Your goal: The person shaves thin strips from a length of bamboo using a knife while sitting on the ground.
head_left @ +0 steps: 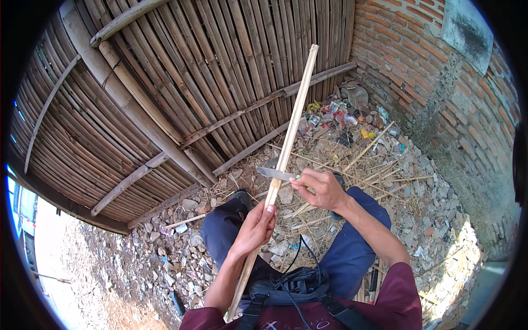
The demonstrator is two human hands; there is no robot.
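The long pale stick (pixel 297 118) slanted up between the person's knees. The left hand (pixel 256 225) was curled closed around its lower part. The right hand (pixel 319 188), also closed, gripped a small knife (pixel 271 173), whose blade lay across the stick near the left hand. A bamboo wall (pixel 137 115) stood to the stick's left, a brick wall (pixel 407 60) to its right; straw (pixel 379 179) and rubble (pixel 190 242) lay beneath it.

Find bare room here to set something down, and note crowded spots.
The sunlit ground at lower left looks barest, bordered by the bamboo wall above and grey rubble on its right; glare hides detail. Litter crowds the brick wall's foot; straw clutters ground beyond the right hand.
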